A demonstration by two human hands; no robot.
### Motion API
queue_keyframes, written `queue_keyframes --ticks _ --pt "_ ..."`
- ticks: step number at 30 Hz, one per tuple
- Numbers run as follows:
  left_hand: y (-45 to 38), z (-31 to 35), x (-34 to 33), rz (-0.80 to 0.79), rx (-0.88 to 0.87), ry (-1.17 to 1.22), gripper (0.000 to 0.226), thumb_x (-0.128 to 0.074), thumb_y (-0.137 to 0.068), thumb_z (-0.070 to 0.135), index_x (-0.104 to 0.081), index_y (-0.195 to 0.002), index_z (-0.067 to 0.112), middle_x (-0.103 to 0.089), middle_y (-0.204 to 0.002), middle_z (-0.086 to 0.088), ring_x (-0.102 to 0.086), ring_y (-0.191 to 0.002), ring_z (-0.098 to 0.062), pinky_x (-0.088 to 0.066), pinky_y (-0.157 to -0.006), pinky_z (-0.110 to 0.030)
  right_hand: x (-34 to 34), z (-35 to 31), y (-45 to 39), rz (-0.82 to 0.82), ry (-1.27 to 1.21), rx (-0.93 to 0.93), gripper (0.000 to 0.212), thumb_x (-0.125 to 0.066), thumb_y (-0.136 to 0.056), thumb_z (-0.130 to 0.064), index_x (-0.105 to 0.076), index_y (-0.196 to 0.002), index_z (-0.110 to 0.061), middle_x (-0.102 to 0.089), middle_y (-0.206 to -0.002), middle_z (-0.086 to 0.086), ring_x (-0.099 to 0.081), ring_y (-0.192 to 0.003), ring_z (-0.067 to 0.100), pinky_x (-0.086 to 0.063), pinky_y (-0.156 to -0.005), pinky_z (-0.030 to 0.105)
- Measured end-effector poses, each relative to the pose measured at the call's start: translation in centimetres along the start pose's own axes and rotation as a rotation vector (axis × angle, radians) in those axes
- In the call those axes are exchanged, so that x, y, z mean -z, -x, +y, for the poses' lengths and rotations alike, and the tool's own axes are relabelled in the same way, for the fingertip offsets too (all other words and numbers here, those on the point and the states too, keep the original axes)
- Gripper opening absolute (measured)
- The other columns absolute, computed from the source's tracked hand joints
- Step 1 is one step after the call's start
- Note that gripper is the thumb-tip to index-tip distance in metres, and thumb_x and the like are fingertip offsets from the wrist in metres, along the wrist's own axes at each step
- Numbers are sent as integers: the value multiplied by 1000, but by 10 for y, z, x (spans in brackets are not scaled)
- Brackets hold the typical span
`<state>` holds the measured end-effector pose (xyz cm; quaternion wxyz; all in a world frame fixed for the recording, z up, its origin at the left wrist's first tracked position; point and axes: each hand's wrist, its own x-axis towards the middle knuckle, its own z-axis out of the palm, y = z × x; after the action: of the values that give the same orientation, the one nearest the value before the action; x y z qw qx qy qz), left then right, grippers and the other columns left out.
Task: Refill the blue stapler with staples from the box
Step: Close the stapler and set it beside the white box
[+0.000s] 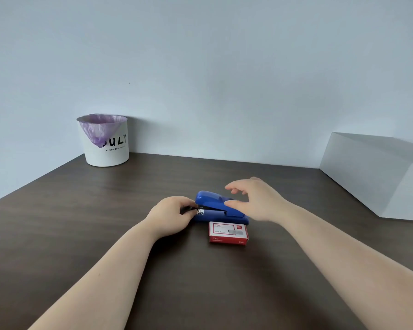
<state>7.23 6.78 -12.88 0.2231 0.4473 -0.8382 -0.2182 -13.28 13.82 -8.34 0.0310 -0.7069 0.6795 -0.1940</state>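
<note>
The blue stapler (212, 204) lies on the dark wooden desk (105, 222), its nose pointing left. My left hand (171, 216) pinches the black and metal front end of the stapler between its fingertips. Above the stapler's rear half hovers my right hand (255, 198), fingers spread and curved, thumb close to the top cover. A small red and white staple box (228, 232) lies flat and closed just in front of the stapler, nearer to me.
A white bin (106, 141) with a purple liner and black lettering stands at the back left against the wall. A white block (377, 175) occupies the right side of the desk.
</note>
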Motion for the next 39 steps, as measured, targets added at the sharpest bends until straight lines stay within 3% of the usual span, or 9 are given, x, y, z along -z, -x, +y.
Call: queue_keyframes --ticks 2,7,11,15,19,26,30,34,39 --pt "1 1 0 -3 2 8 25 -54 -89 25 -67 -111 27 -68 -115 8 -60 -105 -15 -47 -94 -30 1 5 2 -14 -22 -22 46 -61 -84 -42 -52 -127 -28 -63 -117 -10 -45 -112 9 -42 -96 32" --pt "4 1 -1 -2 12 -2 26 -54 -89 29 -65 -113 29 -68 -115 10 -59 -104 -13 -46 -91 -29 -2 10 8 -91 -34 -47 36 -62 -86 -29 -60 -121 -22 -65 -121 -4 -60 -107 15 -45 -91 27" --pt "-1 4 -1 66 65 10 25 -56 -90 30 -66 -112 24 -68 -117 8 -60 -103 -11 -41 -88 -22 -7 20 14 24 -15 -83 28 -58 -88 -27 -62 -115 -19 -67 -114 0 -60 -100 19 -48 -86 33" --pt "-18 22 -3 157 134 35 20 -57 -88 28 -69 -103 22 -70 -109 5 -61 -101 -13 -46 -91 -27 -3 53 19 157 -14 -219 24 -58 -86 -28 -64 -106 -17 -67 -104 3 -59 -93 23 -49 -79 35" --pt "-43 52 -11 146 115 -53 16 -55 -86 32 -68 -93 26 -67 -92 11 -63 -98 -15 -50 -89 -33 10 93 25 270 -65 -370 23 -61 -84 -26 -63 -101 -11 -68 -101 7 -59 -92 27 -48 -77 34" --pt "-96 133 -57 104 32 -156 21 -50 -88 34 -65 -97 22 -68 -103 3 -60 -100 -22 -49 -83 -32 26 168 28 435 -55 -542 17 -58 -85 -19 -59 -95 -6 -64 -92 12 -55 -76 24 -45 -64 33" --pt "-122 166 -95 81 21 -148 20 -49 -89 33 -63 -94 20 -67 -103 1 -60 -98 -23 -47 -78 -32 31 203 21 505 -30 -623 15 -55 -87 -18 -56 -88 -4 -61 -91 15 -54 -74 27 -45 -63 37" --pt "-147 185 -132 47 14 -132 20 -49 -89 32 -62 -93 18 -67 -104 -3 -60 -99 -26 -48 -80 -34 39 235 7 534 -39 -680 14 -53 -89 -15 -55 -92 -2 -60 -97 18 -47 -75 27 -37 -62 33" --pt "-177 196 -164 55 3 -175 20 -45 -90 33 -57 -86 18 -67 -103 -4 -60 -97 -27 -44 -74 -31 45 271 -9 547 32 -699 16 -49 -90 -12 -54 -100 -1 -60 -103 19 -58 -89 38 -37 -62 34"
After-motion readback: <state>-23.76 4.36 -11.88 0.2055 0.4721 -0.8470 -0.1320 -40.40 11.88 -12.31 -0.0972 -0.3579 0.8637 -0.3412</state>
